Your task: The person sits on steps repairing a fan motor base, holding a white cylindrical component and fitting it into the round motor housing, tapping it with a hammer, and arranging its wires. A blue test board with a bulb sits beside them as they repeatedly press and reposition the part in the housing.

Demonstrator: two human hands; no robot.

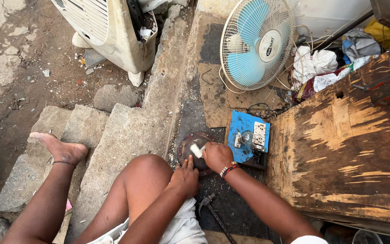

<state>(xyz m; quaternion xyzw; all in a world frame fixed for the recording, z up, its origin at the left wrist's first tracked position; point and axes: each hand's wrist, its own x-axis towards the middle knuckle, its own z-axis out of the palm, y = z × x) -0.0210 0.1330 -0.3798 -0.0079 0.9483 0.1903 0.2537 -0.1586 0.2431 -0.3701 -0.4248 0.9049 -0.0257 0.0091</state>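
Seated on stone steps, the person is bracing the round rusty metal disc (190, 147), lying on the dark ground at 9 o'clock of a blue switch board (248, 135), with the left hand (185, 177) spread on its near edge, while the right hand (216, 156) is pinching a small white piece (197, 151) against it.

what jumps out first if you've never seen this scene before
The pale blue table fan at the top grabs the eye first, propped on cardboard by a heap of rags. Below it, near the middle, the right hand presses a small white piece onto a round dark metal disc, while the left hand rests on the disc's near edge. Right beside them lies a bright blue switchboard, against a worn wooden bench.
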